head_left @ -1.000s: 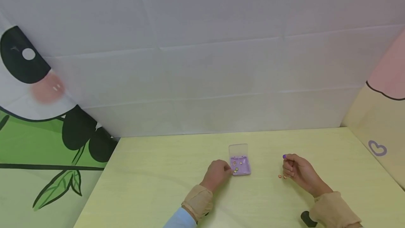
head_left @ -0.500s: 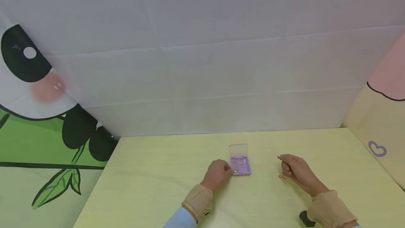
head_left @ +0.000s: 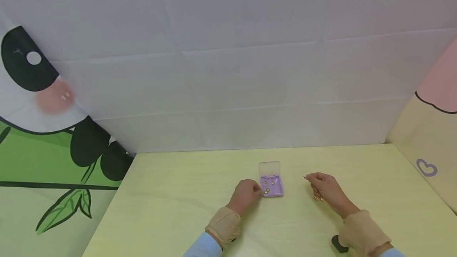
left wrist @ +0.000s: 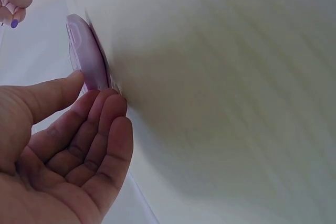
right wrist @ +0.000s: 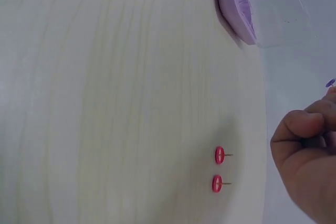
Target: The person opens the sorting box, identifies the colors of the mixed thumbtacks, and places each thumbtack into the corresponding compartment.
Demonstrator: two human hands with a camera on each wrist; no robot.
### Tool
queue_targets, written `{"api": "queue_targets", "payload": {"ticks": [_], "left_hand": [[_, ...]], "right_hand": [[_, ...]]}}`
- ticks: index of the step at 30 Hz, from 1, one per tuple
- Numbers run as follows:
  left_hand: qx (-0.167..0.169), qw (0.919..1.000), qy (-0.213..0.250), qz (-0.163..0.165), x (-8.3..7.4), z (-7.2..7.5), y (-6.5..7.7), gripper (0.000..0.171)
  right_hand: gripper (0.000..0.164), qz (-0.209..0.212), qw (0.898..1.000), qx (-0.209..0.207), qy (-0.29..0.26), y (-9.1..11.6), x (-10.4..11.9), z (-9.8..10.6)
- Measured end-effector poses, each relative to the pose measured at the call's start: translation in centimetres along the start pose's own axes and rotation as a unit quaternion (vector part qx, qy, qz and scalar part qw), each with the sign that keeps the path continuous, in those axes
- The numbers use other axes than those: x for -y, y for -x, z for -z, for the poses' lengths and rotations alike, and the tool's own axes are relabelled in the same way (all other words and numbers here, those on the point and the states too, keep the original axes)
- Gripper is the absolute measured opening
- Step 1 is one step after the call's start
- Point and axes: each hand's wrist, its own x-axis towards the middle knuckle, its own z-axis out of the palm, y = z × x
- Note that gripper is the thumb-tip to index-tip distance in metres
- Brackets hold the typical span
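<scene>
My left hand holds the near left corner of a small purple plastic box, thumb and fingertips at its edge. The box's clear lid stands raised at the far side. Several thumbtacks lie inside, some yellowish, some orange-looking. To the right of the box, my right hand is raised over the table, pinching a purple thumbtack between thumb and forefinger. Below that hand, two red thumbtacks rest on the table with their pins upward.
The pale yellow wood-grain table ends at a whitish backdrop. Printed cloth walls close off both sides. A black object sits at my right wrist by the tan cuff.
My right hand has moved left toward the box with the purple thumbtack, whose head is turned edge-on now. The left hand and the box have stayed in place.
</scene>
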Motion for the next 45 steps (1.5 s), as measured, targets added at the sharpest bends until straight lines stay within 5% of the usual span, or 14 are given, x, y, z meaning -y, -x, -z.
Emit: {"api": "queue_targets", "payload": {"ticks": [11,27,45], "left_hand": [[0.004,0.9999,-0.005,-0.012,0.4,0.3,1.2,0.015],[0.019,0.9997,0.002,-0.018,0.8,0.7,3.0,0.015],[0.022,0.9982,0.0,-0.055,0.9,1.2,4.4,0.014]], "right_hand": [[0.035,-0.033,0.991,-0.066,0.112,0.0,1.3,-3.6],[0.019,0.0,0.969,-0.105,0.225,-0.4,1.5,-9.4],[0.009,0.029,0.947,-0.114,0.298,0.3,1.0,-11.8]]}}
